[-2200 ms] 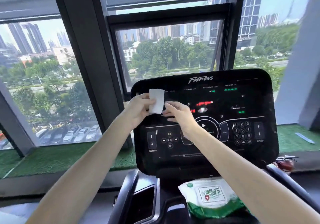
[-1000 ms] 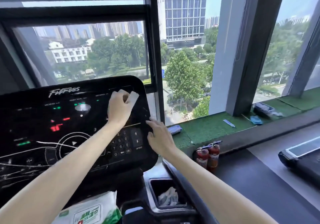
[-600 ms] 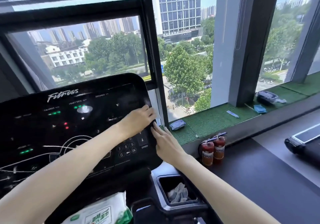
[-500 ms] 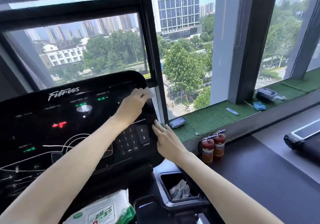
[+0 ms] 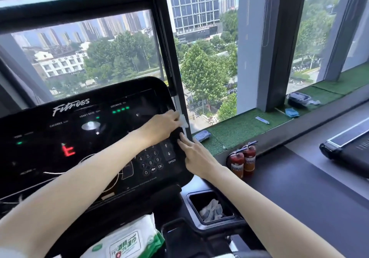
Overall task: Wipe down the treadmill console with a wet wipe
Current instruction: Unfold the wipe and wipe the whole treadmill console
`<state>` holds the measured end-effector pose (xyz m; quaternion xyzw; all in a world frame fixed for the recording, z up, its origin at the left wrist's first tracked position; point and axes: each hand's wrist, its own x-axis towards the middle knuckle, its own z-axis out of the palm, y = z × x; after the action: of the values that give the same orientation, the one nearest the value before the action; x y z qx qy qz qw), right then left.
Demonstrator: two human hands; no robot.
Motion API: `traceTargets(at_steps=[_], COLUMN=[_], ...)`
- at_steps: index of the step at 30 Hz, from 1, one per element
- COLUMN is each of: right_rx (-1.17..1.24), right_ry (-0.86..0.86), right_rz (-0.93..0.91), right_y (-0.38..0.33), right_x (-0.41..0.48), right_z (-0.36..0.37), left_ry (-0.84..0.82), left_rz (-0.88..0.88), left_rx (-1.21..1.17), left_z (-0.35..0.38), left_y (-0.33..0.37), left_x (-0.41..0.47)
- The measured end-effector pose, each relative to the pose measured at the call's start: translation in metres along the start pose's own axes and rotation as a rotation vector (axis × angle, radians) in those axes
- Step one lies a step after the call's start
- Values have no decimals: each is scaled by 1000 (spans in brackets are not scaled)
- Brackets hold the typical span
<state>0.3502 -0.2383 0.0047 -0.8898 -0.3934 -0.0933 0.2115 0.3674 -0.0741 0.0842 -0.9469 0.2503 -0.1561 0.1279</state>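
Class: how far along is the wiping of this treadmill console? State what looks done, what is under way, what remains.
Done: a wet wipe is out of the pack, and a crumpled wipe lies in the side tray. In hand: the left hand holds the wet wipe against the console's right edge; the right hand touches that edge. Left: possibly the keypad; cleaned areas cannot be told.

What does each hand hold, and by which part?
The left hand grips the crumpled white wet wipe by its bulk, one corner free; the right hand holds nothing.
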Motion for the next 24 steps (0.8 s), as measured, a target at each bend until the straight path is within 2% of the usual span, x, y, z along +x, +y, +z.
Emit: traceTargets(at_steps=[3, 4, 5, 7, 8, 9, 12, 13, 16, 17, 21, 22, 24], right_rx=[-11, -20, -29, -32, -35, -38, -32, -30, 12, 21, -12, -11, -10], right_ry=[0, 7, 12, 24, 28, 33, 32, 33, 51, 66, 90, 75, 34], right_rz=[-6, -14, -23, -33, -33, -33, -34, -31, -37, -47, -52, -27, 5], right_y=[2, 2, 3, 4, 5, 5, 5, 5, 7, 9, 17, 18, 18], right_x=[-1, -1, 0, 0, 0, 0, -1, 0, -4, -8, -37, -44, -50], right_z=[4, 6, 8, 11, 12, 12, 15, 16, 16, 17, 33, 38, 44], left_ry=[310, 333, 269, 65, 20, 45, 291, 285, 63, 44, 275, 250, 79], left_rz=[-399, -425, -341, -32, 19, -37, -392, -398, -66, -43, -391, -378, -173], left_rx=[-107, -133, -110, -71, -56, -84, -165, -171, -143, -140, -178, -157, -127], left_z=[-8, -7, -3, 12, 12, 11, 1, 1, 13, 12, 4, 7, 19], left_y=[-15, -10, -2, 21, 24, 17, -4, -2, 20, 21, 3, 8, 31], left_x=[9, 9, 9, 0, -2, 1, 10, 11, 2, 0, 8, 7, -1])
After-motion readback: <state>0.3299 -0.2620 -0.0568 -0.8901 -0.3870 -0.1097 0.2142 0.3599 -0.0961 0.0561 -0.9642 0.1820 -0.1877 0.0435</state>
